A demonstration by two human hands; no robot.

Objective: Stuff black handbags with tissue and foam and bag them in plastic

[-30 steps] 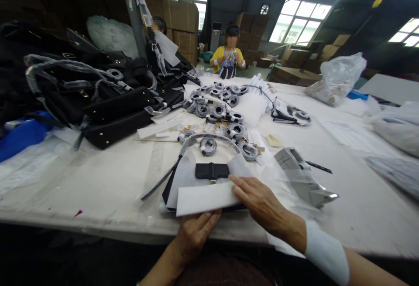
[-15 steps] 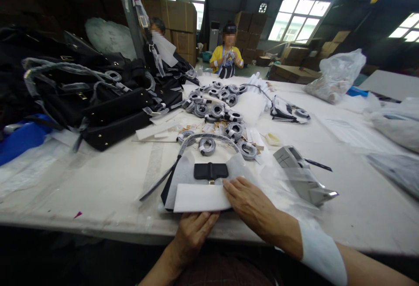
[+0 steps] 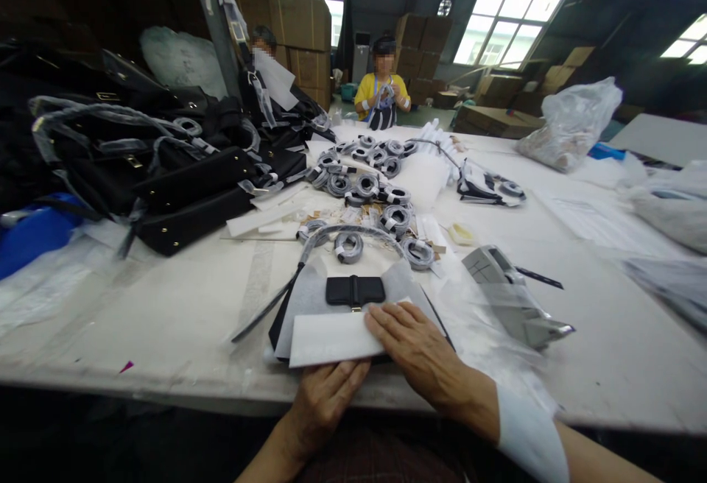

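Touching one white sheet (image 3: 330, 337) with two hands (image 3: 327, 393) (image 3: 420, 350).

At the worktop's (image 3: 182, 321) near edge, white paper (image 3: 325, 337) and the right hand (image 3: 412, 347) hide most of the black bag (image 3: 354, 290).

flat black bag (image 3: 354, 290), white paper sheet (image 3: 330, 337) across it, at table edge

A dim warehouse with bright paned windows (image 3: 505, 26) along the far wall, stacked cardboard boxes (image 3: 309, 34) against it, and a long white table (image 3: 607, 350).
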